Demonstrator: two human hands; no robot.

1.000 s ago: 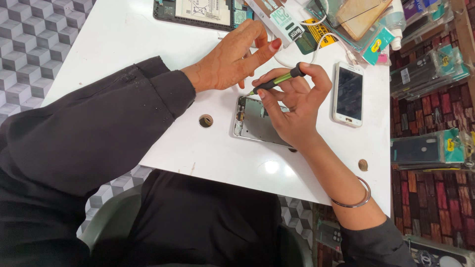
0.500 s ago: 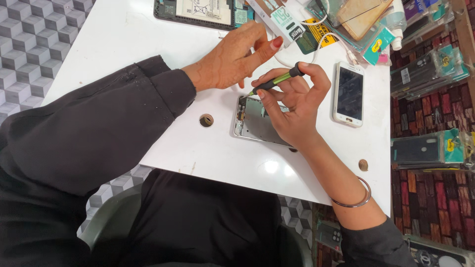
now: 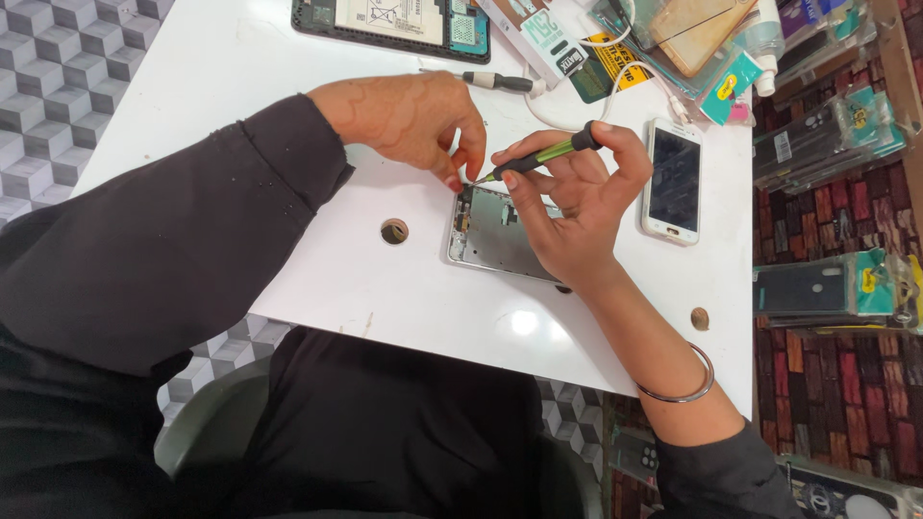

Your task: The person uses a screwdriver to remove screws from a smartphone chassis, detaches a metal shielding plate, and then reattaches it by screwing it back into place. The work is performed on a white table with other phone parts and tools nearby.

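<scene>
White worktable (image 3: 288,288) over grey cube-pattern floor, seen from the head camera. Opened phone frame (image 3: 490,240) flat near the table's middle. Right hand (image 3: 577,207) gripping green-black screwdriver (image 3: 538,156), tip down at the frame's far left corner. Left hand (image 3: 409,120) pinching beside that tip, fingertips touching the frame. White smartphone (image 3: 673,181) just right; second screwdriver (image 3: 495,81) farther away.

Phone repair shop. Evidence: white bench (image 3: 288,279) carries opened phone chassis (image 3: 495,235) at centre, intact white smartphone (image 3: 673,181) right of centre, disassembled dark phone body (image 3: 394,19) at top edge, spare screwdriver (image 3: 490,81) above centre. Packaged phone cases (image 3: 827,288) hang on display along right edge. Boxed accessories (image 3: 548,38) and cables clutter upper right.
</scene>
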